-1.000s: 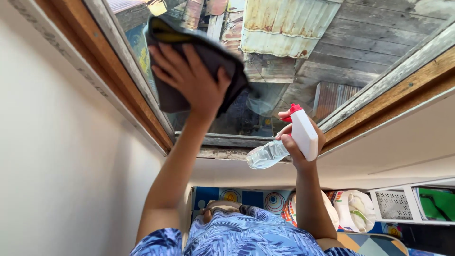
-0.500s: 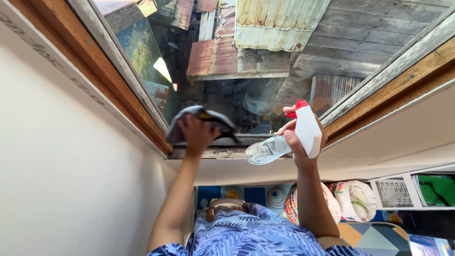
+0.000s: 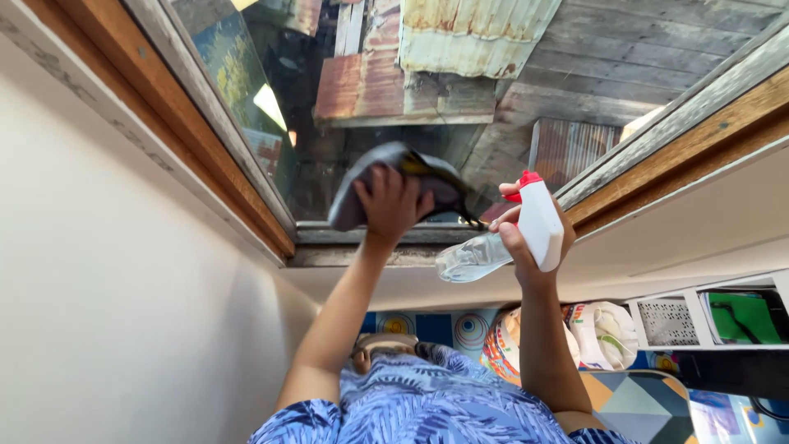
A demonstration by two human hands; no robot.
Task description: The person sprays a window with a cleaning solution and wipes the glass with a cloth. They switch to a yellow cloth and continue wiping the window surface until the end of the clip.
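Note:
My left hand (image 3: 389, 202) presses a dark grey cloth (image 3: 427, 179) flat against the window pane (image 3: 386, 131), near its lower edge and towards the middle. To the right of it, my right hand (image 3: 516, 238) grips a clear spray bottle (image 3: 475, 255) with a white and red trigger head (image 3: 538, 220). The bottle is held close to the glass and points left, towards the cloth. Both forearms reach up from my blue patterned shirt (image 3: 427, 411).
A wooden window frame (image 3: 156, 107) borders the glass on the left and a grey sill (image 3: 362, 247) runs below it. A white wall (image 3: 107, 312) fills the left side. White shelves with a basket (image 3: 666, 322), bags (image 3: 604, 335) and a patterned floor (image 3: 649, 407) lie at the lower right.
My left hand swept the cloth down the left of the pane to the sill, then moved it right and slightly up. The right hand and bottle stayed almost still.

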